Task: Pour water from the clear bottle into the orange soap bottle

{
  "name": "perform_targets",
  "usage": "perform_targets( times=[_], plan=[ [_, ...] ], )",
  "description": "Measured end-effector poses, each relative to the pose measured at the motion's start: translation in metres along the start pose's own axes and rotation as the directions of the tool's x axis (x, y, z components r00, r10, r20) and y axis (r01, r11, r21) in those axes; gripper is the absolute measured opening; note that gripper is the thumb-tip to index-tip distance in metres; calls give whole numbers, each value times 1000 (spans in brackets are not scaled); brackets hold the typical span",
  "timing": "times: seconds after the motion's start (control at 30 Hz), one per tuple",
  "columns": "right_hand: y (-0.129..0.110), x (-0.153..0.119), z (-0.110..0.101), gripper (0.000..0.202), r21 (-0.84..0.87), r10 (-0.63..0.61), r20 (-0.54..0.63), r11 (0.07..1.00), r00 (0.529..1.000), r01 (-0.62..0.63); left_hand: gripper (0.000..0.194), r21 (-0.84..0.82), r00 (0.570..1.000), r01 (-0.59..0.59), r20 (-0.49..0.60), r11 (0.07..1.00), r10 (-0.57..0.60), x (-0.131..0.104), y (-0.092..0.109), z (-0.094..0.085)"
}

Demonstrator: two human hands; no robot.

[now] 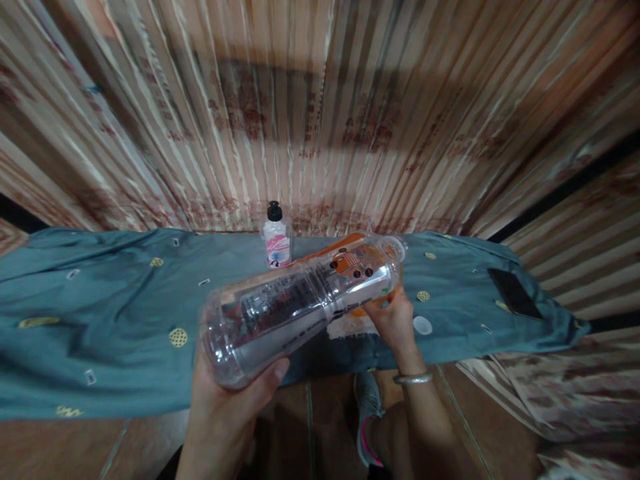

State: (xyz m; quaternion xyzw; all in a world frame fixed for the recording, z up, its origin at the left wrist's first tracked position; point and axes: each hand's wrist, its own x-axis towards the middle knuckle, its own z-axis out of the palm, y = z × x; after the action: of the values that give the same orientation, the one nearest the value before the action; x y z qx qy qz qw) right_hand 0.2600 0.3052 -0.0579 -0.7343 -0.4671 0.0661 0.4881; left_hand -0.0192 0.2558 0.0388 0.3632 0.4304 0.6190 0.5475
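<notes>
A large clear plastic bottle with an orange print lies tilted across the view, its neck pointing right. My left hand is wrapped round its base. Behind the bottle's neck end is my right hand, its fingers partly hidden; what they grip cannot be made out. An orange item shows behind the bottle, mostly covered by it. A whitish piece, perhaps paper or cloth, lies below the neck. Beyond stands a small white and pink bottle with a black cap.
A teal patterned cloth covers the narrow table. A black phone lies at the right, and a small white disc near the front edge. Pleated curtains hang behind and at the sides. A shoe shows on the tiled floor.
</notes>
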Motion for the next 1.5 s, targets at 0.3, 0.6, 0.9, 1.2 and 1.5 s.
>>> perform_targets(
  times=[0.3,0.6,0.9,1.2,1.5],
  plan=[
    [-1,0,-1,56,-14,8,11,1000,1000,-8,94,30,999,-7,-31,1000,8,-3,1,3],
    [-3,0,0,54,-1,-23,9,1000,1000,24,95,28,1000,-16,-15,999,16,-3,3,4],
    [-7,0,-3,56,23,0,31,1000,1000,-1,98,21,999,13,-32,1000,-13,-4,7,6],
    [-4,0,-2,59,12,17,21,1000,1000,-17,92,33,1000,1,-7,999,-1,-4,6,5],
    [-1,0,0,56,-6,-17,-1,1000,1000,17,93,29,1000,6,-22,1000,-6,-3,5,4]
  ],
)
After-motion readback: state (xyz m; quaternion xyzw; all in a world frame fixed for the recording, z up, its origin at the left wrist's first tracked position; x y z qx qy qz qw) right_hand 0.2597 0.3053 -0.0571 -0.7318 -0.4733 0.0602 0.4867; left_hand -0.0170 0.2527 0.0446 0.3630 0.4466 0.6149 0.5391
